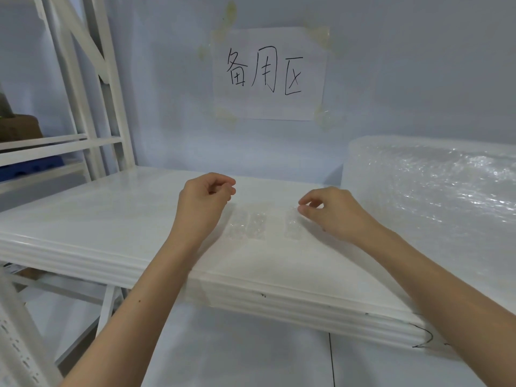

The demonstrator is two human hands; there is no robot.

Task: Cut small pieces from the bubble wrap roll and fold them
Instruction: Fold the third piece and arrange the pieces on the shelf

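Nearest to us, two bare forearms reach forward and up from the bottom edge, over the moulded front rim of a white counter (pixel 111 219) that bears a few dark scuff marks along its right end.

Further in, our left hand (pixel 205 202) is held above the counter with its fingers curled inward and the thumb meeting the fingertips; whether it holds an edge of clear film we cannot tell, since the material is nearly invisible against the white surface. Our right hand (pixel 332 212) is held to the right of it, thumb and forefinger brought together in a pinch at the top corner of a small bubble wrap piece (pixel 293 226), the other fingers loosely curled.

Between the two hands, flat on the counter, lie two more small bubble wrap strips (pixel 247 226) side by side, just beside each other, with the pinched piece a little apart to their right. All three are narrow, upright rectangles from where we look.

To the right, resting on the counter and running off the frame edge, sits the large bubble wrap roll (pixel 435 191), its surface catching glints of light.

On the left stands a white metal shelving rack (pixel 92 88) with a brown object and something blue on its shelves.

Farthest away, on the pale wall behind the counter, a sheet of white paper (pixel 269 74) is taped at its corners and carries three handwritten characters in black.
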